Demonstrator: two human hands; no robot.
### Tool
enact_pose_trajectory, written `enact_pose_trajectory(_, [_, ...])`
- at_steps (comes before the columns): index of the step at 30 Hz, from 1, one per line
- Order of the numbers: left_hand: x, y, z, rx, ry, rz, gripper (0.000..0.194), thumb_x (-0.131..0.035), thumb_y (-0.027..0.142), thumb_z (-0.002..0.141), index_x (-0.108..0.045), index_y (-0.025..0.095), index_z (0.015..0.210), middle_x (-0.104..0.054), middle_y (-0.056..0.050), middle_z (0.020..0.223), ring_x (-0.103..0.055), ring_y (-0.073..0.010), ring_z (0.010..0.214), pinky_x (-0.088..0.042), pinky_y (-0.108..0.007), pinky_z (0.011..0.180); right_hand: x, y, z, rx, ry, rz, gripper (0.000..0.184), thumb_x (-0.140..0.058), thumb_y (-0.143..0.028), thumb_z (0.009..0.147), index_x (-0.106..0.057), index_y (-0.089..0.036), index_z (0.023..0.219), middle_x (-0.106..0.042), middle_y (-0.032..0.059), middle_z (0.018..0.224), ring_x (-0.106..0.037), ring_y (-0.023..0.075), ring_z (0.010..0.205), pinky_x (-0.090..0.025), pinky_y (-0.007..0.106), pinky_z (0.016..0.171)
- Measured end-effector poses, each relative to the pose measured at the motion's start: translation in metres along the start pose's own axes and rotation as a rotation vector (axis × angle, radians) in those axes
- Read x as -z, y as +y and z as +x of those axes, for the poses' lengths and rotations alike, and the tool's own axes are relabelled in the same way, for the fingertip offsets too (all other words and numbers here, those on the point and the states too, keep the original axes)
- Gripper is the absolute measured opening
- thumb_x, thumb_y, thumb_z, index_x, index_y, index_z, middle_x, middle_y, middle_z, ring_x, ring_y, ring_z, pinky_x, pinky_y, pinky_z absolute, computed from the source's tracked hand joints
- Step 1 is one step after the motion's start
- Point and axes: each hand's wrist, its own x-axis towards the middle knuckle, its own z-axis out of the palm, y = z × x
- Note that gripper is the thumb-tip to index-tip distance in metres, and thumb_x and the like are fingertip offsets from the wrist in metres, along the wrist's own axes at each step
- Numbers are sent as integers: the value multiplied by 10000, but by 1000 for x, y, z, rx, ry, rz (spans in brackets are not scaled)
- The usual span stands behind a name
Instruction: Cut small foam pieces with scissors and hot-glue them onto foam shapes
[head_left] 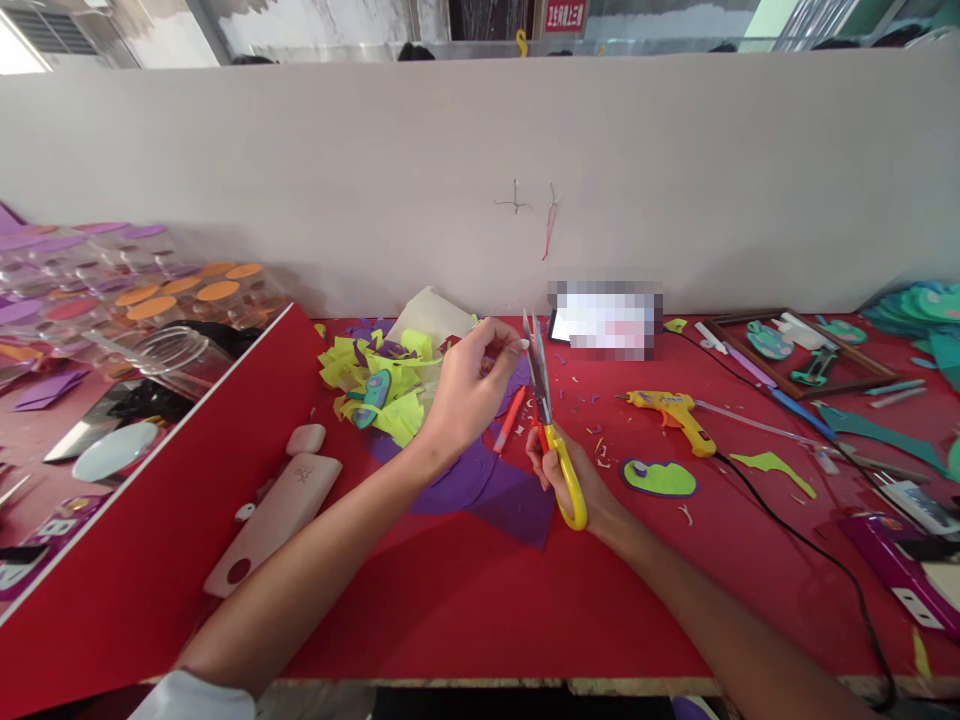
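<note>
My right hand (564,470) grips a pair of scissors (556,440) with yellow handles, its blades upright and slightly parted. Close to the blade tips, my left hand (474,385) pinches a tiny whitish piece (523,345) between thumb and fingertips. What the small piece is I cannot make out. Beneath the hands lie purple sheets (480,485) and an orange-red pen-like stick (510,420). Left of them is a heap of yellow-green and purple scraps (405,410) with a teal cut-out (373,398) on it. A green shape with a purple edge (660,478) rests to the right.
A yellow glue gun (675,415) with a black cord lies on the right. At the back stands a lit screen (606,320). A red divider (187,480) borders the left side, beside a white power bank-like block (277,525). A wooden frame (795,385) sits far right.
</note>
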Motion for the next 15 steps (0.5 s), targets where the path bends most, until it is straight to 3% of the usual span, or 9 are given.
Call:
enact_pose_trajectory(9, [-1,1,-1,-17,-26,7,119,-513,205,955,-542,185,841,-570,0,773,-505,-116,695,-401,-247,633,1,4,0,30,15,32,637,-404,-842,897,-510,-215,901,-458,-26,679,-409,123,540,-362,257,482])
enact_pose_trajectory(15, [0,1,0,7,71,-43,129,-514,146,880,-488,189,761,-598,-21,834,-548,-122,717,-456,-253,628,2,9,1,13,72,80,627,-415,-844,890,-506,-224,877,-455,-41,654,-396,107,499,-351,250,459])
